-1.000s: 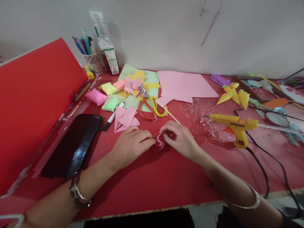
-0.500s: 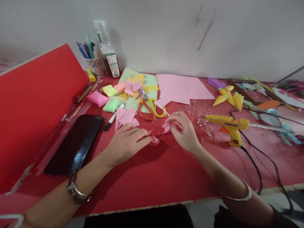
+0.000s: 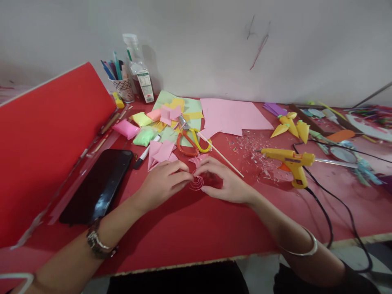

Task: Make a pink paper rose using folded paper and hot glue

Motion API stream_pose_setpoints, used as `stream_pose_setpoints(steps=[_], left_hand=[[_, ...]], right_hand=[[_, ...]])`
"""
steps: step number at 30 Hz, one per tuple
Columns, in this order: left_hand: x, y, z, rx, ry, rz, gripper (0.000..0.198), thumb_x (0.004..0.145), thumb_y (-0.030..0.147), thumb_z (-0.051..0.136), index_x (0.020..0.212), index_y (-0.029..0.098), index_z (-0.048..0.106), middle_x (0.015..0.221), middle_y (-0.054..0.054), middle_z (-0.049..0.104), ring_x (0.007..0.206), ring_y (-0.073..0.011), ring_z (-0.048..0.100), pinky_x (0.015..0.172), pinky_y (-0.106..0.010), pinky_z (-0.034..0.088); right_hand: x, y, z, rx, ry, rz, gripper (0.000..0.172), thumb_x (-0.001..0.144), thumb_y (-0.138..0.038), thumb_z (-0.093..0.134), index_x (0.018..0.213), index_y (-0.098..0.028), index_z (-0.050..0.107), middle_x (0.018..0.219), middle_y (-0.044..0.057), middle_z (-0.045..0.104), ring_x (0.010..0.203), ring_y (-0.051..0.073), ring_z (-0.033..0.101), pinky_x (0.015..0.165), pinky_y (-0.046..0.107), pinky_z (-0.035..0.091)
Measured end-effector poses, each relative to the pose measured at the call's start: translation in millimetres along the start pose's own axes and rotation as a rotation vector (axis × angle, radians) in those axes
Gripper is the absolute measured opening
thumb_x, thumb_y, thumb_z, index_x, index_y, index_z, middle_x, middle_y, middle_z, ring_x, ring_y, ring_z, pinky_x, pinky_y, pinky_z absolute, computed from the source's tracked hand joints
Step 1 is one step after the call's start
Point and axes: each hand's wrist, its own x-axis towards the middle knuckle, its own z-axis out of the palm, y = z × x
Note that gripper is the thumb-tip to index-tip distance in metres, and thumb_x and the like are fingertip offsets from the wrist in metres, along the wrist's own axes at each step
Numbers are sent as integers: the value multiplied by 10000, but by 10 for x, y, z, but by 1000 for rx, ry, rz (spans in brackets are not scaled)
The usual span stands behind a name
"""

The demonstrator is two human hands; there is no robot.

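A loosely coiled pink paper strip (image 3: 197, 183) sits between my two hands, just above the red tabletop. My left hand (image 3: 167, 181) pinches its left edge with thumb and fingertips. Curled around its right side is my right hand (image 3: 225, 179), thumb and fingers touching the coil, their exact contact partly hidden. A thin wooden stick (image 3: 228, 158) lies just beyond my right hand. Behind the fingers a pink paper piece (image 3: 198, 159) shows in part. Scissors (image 3: 187, 149) with orange and yellow handles lie beyond, near pink paper cutouts (image 3: 163, 152).
A phone (image 3: 98, 185) and a marker (image 3: 147, 152) lie to the left. On the right rest a yellow glue gun (image 3: 286, 157) with a trailing black cord (image 3: 318, 206), and yellow paper cones (image 3: 290, 124). Pink sheets (image 3: 234, 114), a bottle (image 3: 142, 77) and a pen cup (image 3: 123, 87) stand near the wall.
My right hand has let go of the wooden stick, which now lies on the table. It has moved left to the paper coil beside my left hand.
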Motion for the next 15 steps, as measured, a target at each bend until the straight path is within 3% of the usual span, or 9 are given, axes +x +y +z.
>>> stream_pose_setpoints(steps=[8,15], left_hand=[[11,18,-25,-227,17,-82,145,844,198,447,786,165,575,755,-5,564,699,-100,536,621,-203,431],[12,24,-23,-255,12,-86,109,825,167,469,799,174,575,755,7,560,696,-89,535,617,-188,425]], right_hand=[[8,42,14,94,-59,70,179,732,-152,552,908,-166,521,918,45,493,780,110,477,688,266,444],[10,44,65,364,-62,160,158,718,-135,555,863,-163,499,871,15,491,763,89,502,707,253,432]])
